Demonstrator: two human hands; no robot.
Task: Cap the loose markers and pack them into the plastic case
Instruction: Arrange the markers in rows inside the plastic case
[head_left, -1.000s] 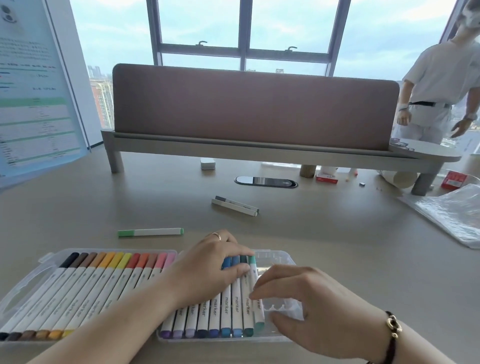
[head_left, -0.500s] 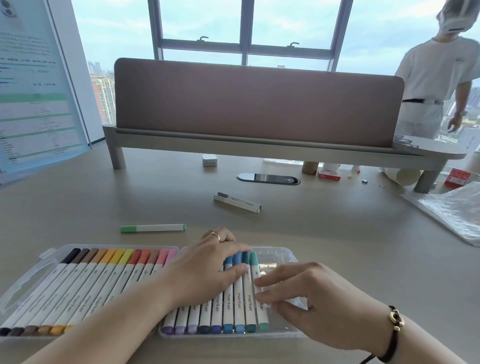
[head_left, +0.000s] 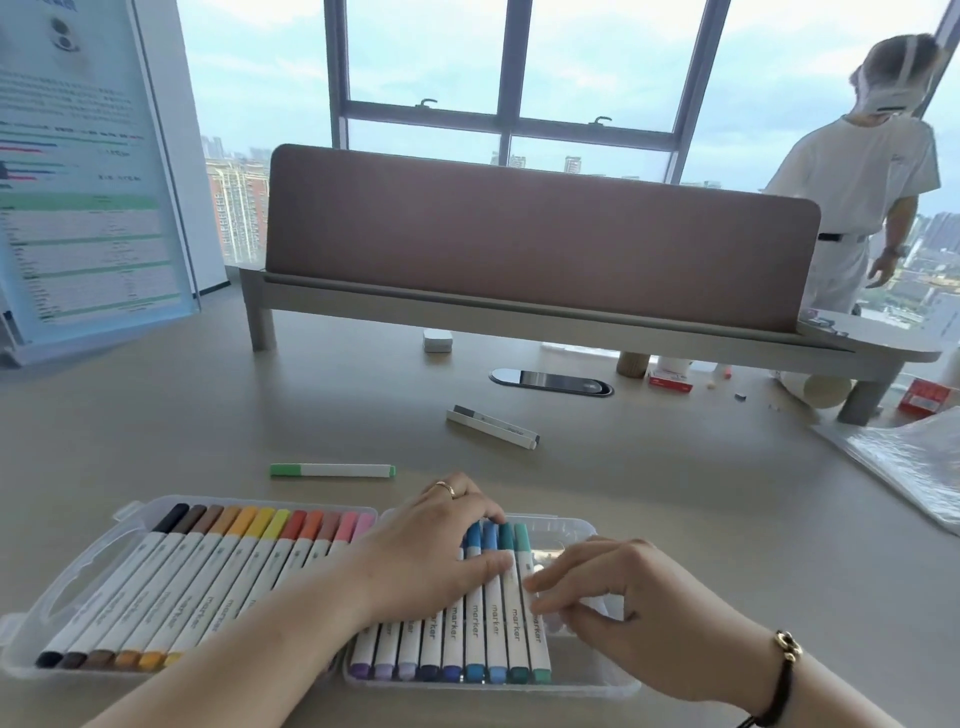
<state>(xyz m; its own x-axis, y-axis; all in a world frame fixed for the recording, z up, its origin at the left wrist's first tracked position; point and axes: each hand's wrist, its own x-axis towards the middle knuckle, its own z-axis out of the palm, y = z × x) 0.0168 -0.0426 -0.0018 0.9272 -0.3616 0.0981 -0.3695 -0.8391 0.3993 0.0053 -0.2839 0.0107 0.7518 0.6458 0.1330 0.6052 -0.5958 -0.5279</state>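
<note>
Head view: the left hand (head_left: 431, 558) reaches in from the near left and lies flat, fingers straight, pressing on the blue and purple markers (head_left: 470, 623) in the right half of the open plastic case (head_left: 582, 530). The right hand (head_left: 623, 618) comes from the near right, its curled fingertips touching the teal marker (head_left: 527, 597) at the row's right edge; whether it pinches that marker I cannot tell. The case's left half holds the black-to-pink row. Farther off on the table (head_left: 675, 493) lie a loose green marker (head_left: 332, 471) and a grey marker (head_left: 493, 427).
</note>
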